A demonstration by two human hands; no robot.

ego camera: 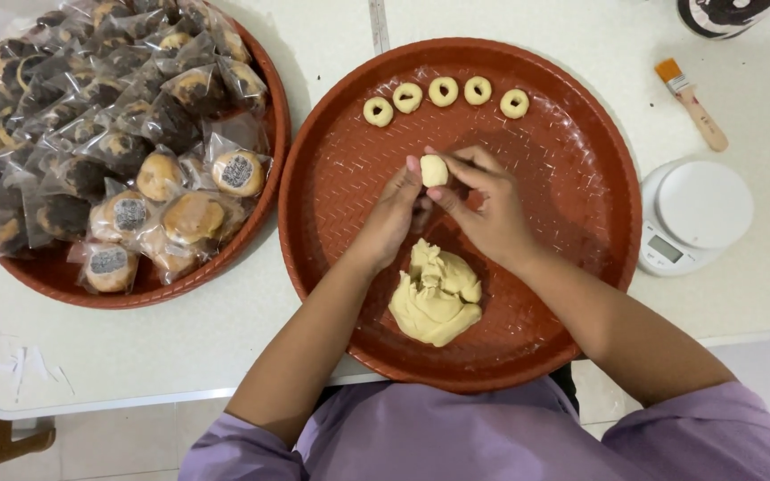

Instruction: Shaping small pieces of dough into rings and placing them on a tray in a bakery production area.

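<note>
Currently mid-shaping: both hands meet over the round brown tray, working one small dough ball. Left hand cups it from below, thumb and fingertips closed against it; right hand pinches it from the other side, fingers together on the dough. So the ball is clamped between both hands, held just above the tray, not resting on it.

Main dough lump sits on the tray near the person's body, just below the hands. Five finished dough rings lie in an arc along the far edge, apart from each other.

My read: the piece is portioned but has no hole yet, so shaping is unfinished. Next move likely needs a light thumb press through the centre without splitting it.

Off-tray: second tray of wrapped pastries to the left, digital scale and pastry brush to the right, all on the white table.
</note>
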